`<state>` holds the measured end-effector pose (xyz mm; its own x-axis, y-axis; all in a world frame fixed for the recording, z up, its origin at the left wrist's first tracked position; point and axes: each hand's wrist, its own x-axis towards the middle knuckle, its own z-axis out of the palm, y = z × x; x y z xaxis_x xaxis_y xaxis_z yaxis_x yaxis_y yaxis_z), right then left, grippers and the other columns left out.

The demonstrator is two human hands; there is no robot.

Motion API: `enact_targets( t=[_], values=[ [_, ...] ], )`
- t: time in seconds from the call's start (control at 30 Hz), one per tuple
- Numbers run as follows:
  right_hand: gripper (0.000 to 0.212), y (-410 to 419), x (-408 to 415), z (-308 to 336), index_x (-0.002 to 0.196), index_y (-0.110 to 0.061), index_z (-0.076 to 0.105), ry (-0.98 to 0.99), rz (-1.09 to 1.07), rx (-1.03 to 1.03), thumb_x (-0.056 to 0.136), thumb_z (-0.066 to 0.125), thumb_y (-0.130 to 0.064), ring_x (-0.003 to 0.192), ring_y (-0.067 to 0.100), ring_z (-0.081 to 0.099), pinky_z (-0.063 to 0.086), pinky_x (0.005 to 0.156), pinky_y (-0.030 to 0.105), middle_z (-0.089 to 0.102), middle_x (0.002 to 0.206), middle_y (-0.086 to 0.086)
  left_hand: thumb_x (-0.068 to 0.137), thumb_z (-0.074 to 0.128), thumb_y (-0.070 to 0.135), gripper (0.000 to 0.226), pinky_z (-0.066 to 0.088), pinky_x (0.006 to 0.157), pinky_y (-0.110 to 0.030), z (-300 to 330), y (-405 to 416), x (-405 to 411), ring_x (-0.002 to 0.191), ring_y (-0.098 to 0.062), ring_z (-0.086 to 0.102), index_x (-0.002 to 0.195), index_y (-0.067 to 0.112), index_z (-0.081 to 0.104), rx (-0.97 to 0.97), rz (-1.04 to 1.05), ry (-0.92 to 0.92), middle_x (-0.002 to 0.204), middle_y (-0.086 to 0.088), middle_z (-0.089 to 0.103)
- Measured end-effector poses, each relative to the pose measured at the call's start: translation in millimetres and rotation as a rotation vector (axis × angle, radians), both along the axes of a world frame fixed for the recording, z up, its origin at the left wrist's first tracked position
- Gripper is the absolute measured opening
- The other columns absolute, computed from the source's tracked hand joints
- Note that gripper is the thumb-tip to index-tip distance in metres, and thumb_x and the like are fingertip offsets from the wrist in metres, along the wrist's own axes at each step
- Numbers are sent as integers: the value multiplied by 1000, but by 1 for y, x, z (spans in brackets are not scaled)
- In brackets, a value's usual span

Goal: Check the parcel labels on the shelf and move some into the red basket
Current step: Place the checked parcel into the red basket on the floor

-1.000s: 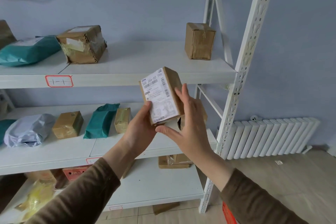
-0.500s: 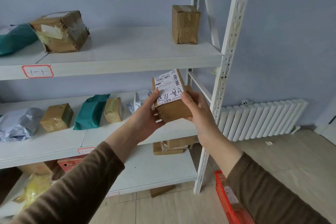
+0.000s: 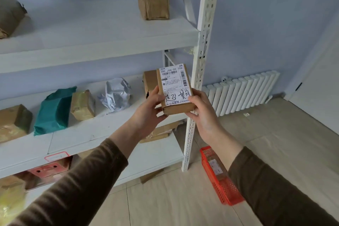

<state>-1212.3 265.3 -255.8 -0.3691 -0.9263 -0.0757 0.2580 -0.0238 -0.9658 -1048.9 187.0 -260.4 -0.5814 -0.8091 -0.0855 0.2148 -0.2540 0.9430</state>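
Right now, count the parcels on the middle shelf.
5: brown cardboard box far left, teal plastic bag, small taped brown box, crumpled white bag, brown box behind the held labelled parcel. Others may be off-frame.

Brown parcel (white label up) held above red basket.

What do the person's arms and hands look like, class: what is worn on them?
Both arms wear long dark brown sleeves of soft, plain fabric, ending short of the wrists. The left hand and right hand are bare: no gloves, rings or watch visible.
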Motion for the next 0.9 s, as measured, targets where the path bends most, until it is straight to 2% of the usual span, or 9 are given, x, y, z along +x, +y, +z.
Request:
enact_targets(
  t=[0.07, 0.17, 0.33, 0.43, 0.5, 0.6, 0.73, 0.83, 0.9],
  values=[
    [31, -1, -16, -11, 131, -22, 59, -27, -31, 14, 100, 60, -23, 115, 15, 69, 50, 106, 39, 78, 115, -2, 89, 58, 30, 61, 44, 108, -41, -11, -6, -19, 113, -21, 58, 149, 40, 51, -2, -47, -17, 126, 6, 70],
    [32, 3, -44, -30, 133, -25, 58, -56, -84, 37, 101, 60, -28, 118, 15, 68, 48, 108, 41, 76, 120, -2, 92, 61, 30, 63, 48, 106, -40, -30, -10, -53, 119, -21, 61, 152, 43, 46, 17, -99, -16, 134, 5, 70],
    [38, 22, -111, -57, 139, -27, 56, -93, -152, 74, 102, 60, -26, 118, 13, 67, 52, 95, 29, 75, 123, -2, 87, 70, 25, 67, 47, 113, -49, -67, -3, -128, 130, -33, 59, 150, 30, 47, 134, -78, -1, 136, -9, 69],
    [42, 34, -164, -77, 143, -28, 54, -82, -161, 112, 101, 60, -26, 123, 14, 65, 47, 105, 33, 75, 124, -3, 88, 71, 20, 62, 54, 104, -45, -83, 10, -182, 117, -30, 67, 146, 20, 48, 190, -59, 3, 126, -9, 74],
    [45, 43, -206, -89, 147, -27, 52, -67, -151, 127, 102, 59, -26, 120, 12, 66, 48, 104, 31, 76, 122, -5, 87, 71, 18, 57, 54, 102, -45, -93, 20, -223, 104, -23, 73, 139, 15, 48, 212, -47, 4, 115, -6, 78],
    [44, 57, -273, -107, 147, -26, 52, -42, -127, 168, 104, 57, -26, 116, 9, 67, 49, 102, 27, 75, 122, -4, 85, 72, 20, 49, 46, 112, -54, -115, 34, -288, 104, -24, 72, 129, 17, 50, 226, -38, -15, 110, -6, 79],
    [39, 74, -346, -136, 143, -26, 56, -31, -110, 239, 104, 56, -29, 115, 9, 68, 48, 104, 29, 76, 119, -5, 90, 73, 17, 37, 52, 100, -48, -151, 52, -356, 101, -24, 71, 120, 17, 50, 318, -28, -38, 106, -4, 79],
    [33, 78, -387, -158, 137, -26, 59, -55, -84, 275, 105, 55, -28, 96, 1, 74, 54, 85, 18, 79, 107, -10, 94, 71, 15, 34, 55, 100, -51, -177, 59, -394, 105, -27, 71, 121, 16, 50, 371, -13, -36, 113, -7, 77],
    [27, 73, -407, -174, 132, -27, 60, -66, -63, 309, 105, 56, -28, 92, 1, 75, 53, 82, 18, 80, 104, -9, 96, 70, 15, 34, 54, 103, -51, -192, 58, -413, 102, -25, 74, 124, 15, 51, 395, 9, -49, 110, -6, 78]
  ],
)
